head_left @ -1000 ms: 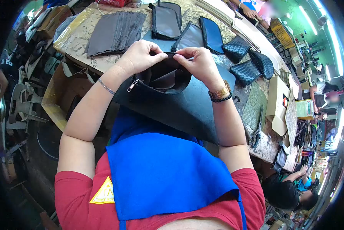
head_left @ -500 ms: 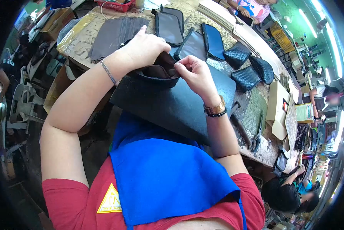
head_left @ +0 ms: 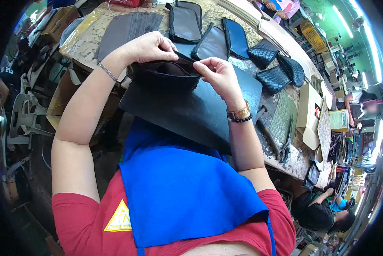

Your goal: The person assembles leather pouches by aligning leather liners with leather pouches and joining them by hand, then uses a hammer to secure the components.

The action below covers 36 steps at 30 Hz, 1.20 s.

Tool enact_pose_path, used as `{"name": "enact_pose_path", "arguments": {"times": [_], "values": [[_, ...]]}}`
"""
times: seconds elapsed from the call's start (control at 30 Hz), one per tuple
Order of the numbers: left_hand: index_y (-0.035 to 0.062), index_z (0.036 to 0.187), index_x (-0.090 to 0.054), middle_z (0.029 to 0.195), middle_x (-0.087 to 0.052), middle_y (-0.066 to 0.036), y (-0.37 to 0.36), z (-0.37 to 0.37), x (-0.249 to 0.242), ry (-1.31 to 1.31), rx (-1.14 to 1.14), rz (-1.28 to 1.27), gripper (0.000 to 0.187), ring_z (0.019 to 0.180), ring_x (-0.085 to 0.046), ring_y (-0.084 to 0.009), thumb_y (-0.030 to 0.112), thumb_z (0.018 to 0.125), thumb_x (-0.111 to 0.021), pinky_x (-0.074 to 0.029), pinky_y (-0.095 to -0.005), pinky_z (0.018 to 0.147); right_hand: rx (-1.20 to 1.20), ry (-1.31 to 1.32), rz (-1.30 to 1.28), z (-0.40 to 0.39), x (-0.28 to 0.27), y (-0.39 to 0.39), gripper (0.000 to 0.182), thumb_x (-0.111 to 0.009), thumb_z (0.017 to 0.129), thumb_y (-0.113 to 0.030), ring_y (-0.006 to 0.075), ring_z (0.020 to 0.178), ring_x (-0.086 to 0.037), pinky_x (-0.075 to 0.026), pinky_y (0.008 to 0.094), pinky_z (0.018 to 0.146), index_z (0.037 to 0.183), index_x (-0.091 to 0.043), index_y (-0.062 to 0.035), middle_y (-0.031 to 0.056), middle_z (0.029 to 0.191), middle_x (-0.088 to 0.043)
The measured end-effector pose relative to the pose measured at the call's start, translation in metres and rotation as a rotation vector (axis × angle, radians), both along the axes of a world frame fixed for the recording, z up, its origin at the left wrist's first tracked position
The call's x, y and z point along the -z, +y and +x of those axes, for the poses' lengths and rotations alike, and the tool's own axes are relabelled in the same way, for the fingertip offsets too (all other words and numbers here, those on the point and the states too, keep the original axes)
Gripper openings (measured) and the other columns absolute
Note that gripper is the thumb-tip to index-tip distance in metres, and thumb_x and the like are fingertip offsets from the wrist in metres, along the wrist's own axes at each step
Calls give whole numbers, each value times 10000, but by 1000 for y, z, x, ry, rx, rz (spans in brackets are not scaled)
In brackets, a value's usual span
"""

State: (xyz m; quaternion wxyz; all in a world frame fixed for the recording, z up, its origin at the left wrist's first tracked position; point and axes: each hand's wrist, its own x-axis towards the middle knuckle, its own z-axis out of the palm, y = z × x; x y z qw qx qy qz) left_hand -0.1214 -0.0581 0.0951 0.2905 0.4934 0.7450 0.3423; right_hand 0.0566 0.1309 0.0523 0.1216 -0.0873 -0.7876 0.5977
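- To do this step well, the person should probably pull the rim of the dark pouch (head_left: 166,81) evenly from two sides, so that the mouth does not fold and the inside is easy to see
- It seems better to pinch only the edge, with light force, because the thin material could crease
- The pouch is over the near part of the black board (head_left: 191,115), its mouth spread and the dark lining visible; if it fully rests there, one cannot tell
- The left hand (head_left: 155,48) comes from above the far rim, wrist bent, thumb and forefinger pinching the edge
- The right hand (head_left: 219,77) grips the right end of the rim between thumb and bent forefinger, the other fingers curled
- Both elbows are bent outward, the left one wider
- The woven pouches (head_left: 271,81) lie beyond the right hand, apart from it
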Motion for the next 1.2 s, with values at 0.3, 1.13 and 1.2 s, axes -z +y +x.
{"name": "enact_pose_path", "arguments": {"times": [0.3,1.13,1.2], "values": [[42,798,-686,914,-653,-64,-5,21,-3,593,52,383,176,1040,-571,-272,206,859,-709,-424,-378,957,-22,-46,53,-6,-3,10,259,-745,896,-212,53,696,-608,-472,210,608,959,-723,38,33,801,-719],[43,904,-772,812,-729,-119,4,21,-3,252,-95,4,261,764,-677,-208,298,857,-748,-530,-318,767,-25,-29,292,3,-22,3,249,-688,808,-208,74,614,-582,-484,261,592,869,-714,31,52,675,-662],[37,899,-767,808,-725,-118,3,21,-2,243,-70,15,266,765,-673,-203,300,859,-746,-528,-320,767,-35,-42,291,6,-23,1,239,-688,804,-199,76,610,-581,-481,261,589,873,-715,29,49,671,-659]]}}
